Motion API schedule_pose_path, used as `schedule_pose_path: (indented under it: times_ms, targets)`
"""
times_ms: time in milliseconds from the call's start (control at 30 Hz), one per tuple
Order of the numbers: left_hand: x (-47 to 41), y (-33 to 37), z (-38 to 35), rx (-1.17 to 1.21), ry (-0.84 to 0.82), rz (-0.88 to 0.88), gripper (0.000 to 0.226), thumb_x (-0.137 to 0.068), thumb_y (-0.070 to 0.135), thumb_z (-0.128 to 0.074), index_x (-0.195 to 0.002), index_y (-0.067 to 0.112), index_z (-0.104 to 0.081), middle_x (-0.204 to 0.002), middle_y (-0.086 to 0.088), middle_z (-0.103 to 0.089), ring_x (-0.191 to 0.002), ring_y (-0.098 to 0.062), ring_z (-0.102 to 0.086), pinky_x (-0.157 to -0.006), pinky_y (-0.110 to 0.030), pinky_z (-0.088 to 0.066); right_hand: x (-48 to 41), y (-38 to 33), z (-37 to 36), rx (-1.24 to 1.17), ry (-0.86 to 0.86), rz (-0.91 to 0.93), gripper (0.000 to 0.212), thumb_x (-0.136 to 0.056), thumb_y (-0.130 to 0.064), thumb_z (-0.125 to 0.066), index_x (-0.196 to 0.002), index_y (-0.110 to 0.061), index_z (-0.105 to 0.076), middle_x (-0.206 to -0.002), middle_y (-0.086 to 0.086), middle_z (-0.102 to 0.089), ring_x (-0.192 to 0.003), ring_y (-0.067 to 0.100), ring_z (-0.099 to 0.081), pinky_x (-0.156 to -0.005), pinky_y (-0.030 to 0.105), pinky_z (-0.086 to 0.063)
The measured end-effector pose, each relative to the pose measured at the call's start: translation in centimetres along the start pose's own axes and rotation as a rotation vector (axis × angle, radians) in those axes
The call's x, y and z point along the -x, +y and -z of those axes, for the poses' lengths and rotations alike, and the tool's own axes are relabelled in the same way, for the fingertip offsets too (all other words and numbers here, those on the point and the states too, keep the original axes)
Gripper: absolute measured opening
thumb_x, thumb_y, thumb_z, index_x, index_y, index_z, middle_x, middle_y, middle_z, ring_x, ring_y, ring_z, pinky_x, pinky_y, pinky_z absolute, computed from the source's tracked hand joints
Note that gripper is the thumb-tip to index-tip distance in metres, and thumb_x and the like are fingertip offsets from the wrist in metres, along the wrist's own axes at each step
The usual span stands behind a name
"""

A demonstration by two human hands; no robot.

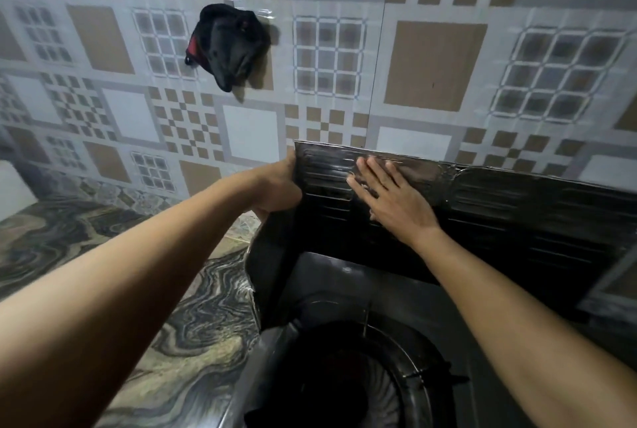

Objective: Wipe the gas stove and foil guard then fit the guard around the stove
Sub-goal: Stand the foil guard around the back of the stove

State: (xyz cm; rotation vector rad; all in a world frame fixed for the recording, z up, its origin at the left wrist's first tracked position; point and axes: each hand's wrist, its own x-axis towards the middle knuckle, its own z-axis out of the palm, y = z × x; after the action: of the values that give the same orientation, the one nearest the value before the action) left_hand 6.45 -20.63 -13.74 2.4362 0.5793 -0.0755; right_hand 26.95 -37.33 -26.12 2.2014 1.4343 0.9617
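The dark ribbed foil guard stands upright behind the black gas stove, against the tiled wall, with a side panel bent forward along the stove's left side. My left hand grips the guard at its upper left corner fold. Flat against the guard's front face near its top lies my right hand, fingers spread, holding nothing. The stove's round burner ring shows at the bottom of the view, partly cut off by the frame.
A black cloth with a red patch hangs on the patterned tile wall above and left of the guard. A marbled countertop stretches to the left of the stove.
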Motion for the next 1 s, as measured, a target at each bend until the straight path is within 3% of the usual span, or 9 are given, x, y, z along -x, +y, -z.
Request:
schedule_pose_path:
  times_ms: [100, 200, 433, 500, 600, 700, 833, 900, 1000]
  targets:
    - [-0.6, -0.4, -0.4, -0.114, 0.040, -0.017, 0.104, -0.076, -0.002, -0.055, -0.156, 0.029, 0.003, -0.120, -0.009, -0.057, -0.107, -0.029, -0.056, -0.085, -0.035, -0.049, 0.0, 0.4, -0.7, 0.057, 0.002, 0.016, 0.096, -0.090, -0.045, -0.059, -0.157, -0.014, 0.003, -0.162, 0.019, 0.010, -0.149, 0.036, 0.009, -0.121, 0.048, -0.003]
    - [-0.8, -0.6, -0.1, -0.178, 0.080, -0.036, 0.103, -0.079, -0.005, -0.057, -0.157, 0.024, 0.005, -0.134, -0.016, -0.053, -0.122, -0.034, -0.051, -0.094, -0.037, -0.044, -0.1, 0.4, -0.2, 0.081, 0.037, -0.004, 0.098, -0.087, -0.048, -0.061, -0.157, -0.011, -0.003, -0.162, 0.018, 0.002, -0.150, 0.034, 0.001, -0.122, 0.046, -0.006]
    - [-1.5, 0.2, -0.8, -0.352, 0.090, -0.045, 0.098, -0.081, 0.003, -0.062, -0.156, 0.016, -0.001, -0.133, -0.022, -0.054, -0.121, -0.039, -0.052, -0.093, -0.038, -0.043, 2.6, 1.3, 1.9, -0.238, 0.200, -0.086, 0.069, -0.090, -0.024, -0.068, -0.148, -0.004, -0.038, -0.157, 0.023, -0.026, -0.145, 0.036, -0.027, -0.118, 0.045, -0.025]
    - [-1.7, 1.0, -1.3, -0.465, 0.054, 0.038, 0.102, -0.082, 0.012, -0.061, -0.156, 0.017, 0.010, -0.151, -0.027, -0.034, -0.132, -0.042, -0.044, -0.107, -0.045, -0.040, 4.1, 2.2, 2.4, -0.305, 0.212, -0.121, 0.057, -0.092, -0.024, -0.065, -0.143, -0.006, -0.046, -0.154, 0.022, -0.034, -0.142, 0.035, -0.035, -0.116, 0.046, -0.030]
    - [-1.3, 3.2, -2.9, -0.721, 0.069, 0.177, 0.100, -0.088, 0.024, -0.056, -0.153, 0.017, 0.020, -0.161, -0.024, 0.017, -0.148, -0.049, -0.006, -0.115, -0.067, -0.015, 7.8, 3.7, 3.0, -0.268, 0.195, -0.154, 0.047, -0.095, -0.030, -0.059, -0.136, -0.009, -0.054, -0.143, 0.018, -0.049, -0.131, 0.033, -0.048, -0.107, 0.046, -0.041]
    - [-1.6, 6.0, -5.6, -0.826, 0.206, 0.064, 0.096, -0.088, 0.033, -0.052, -0.154, 0.008, 0.012, -0.159, -0.028, 0.020, -0.146, -0.049, 0.016, -0.111, -0.070, 0.004, 12.1, 5.4, 3.6, -0.160, 0.161, -0.259, 0.041, -0.094, -0.033, -0.057, -0.129, -0.012, -0.058, -0.124, 0.014, -0.060, -0.109, 0.033, -0.058, -0.086, 0.045, -0.046]
    - [-3.8, 9.6, -10.7, -0.304, 0.190, -0.004, 0.106, -0.087, 0.044, -0.061, -0.154, 0.002, 0.010, -0.160, -0.030, 0.008, -0.149, -0.044, 0.007, -0.120, -0.057, -0.005, 15.8, 7.4, 4.0, -0.137, -0.072, -0.573, 0.061, -0.092, -0.038, -0.058, -0.145, -0.012, -0.041, -0.149, 0.019, -0.041, -0.131, 0.038, -0.043, -0.101, 0.054, -0.042]
    - [-5.0, 10.8, -13.5, 0.022, 0.137, 0.044, 0.119, -0.084, 0.054, -0.066, -0.153, 0.007, 0.018, -0.160, -0.029, 0.015, -0.149, -0.045, 0.005, -0.120, -0.053, -0.008, 16.7, 7.5, 3.4, -0.226, -0.166, -0.770, 0.073, -0.095, -0.047, -0.051, -0.155, -0.016, -0.021, -0.161, 0.018, -0.016, -0.146, 0.039, -0.018, -0.114, 0.057, -0.026]
    - [-6.9, 11.0, -16.9, 0.194, 0.186, 0.057, 0.127, -0.080, 0.063, -0.065, -0.150, 0.016, 0.029, -0.156, -0.026, 0.029, -0.148, -0.046, 0.014, -0.119, -0.056, -0.002, 16.5, 6.9, 2.1, -0.380, -0.193, -0.966, 0.089, -0.093, -0.057, -0.049, -0.156, -0.024, 0.005, -0.161, 0.019, 0.014, -0.148, 0.041, 0.005, -0.116, 0.062, -0.014]
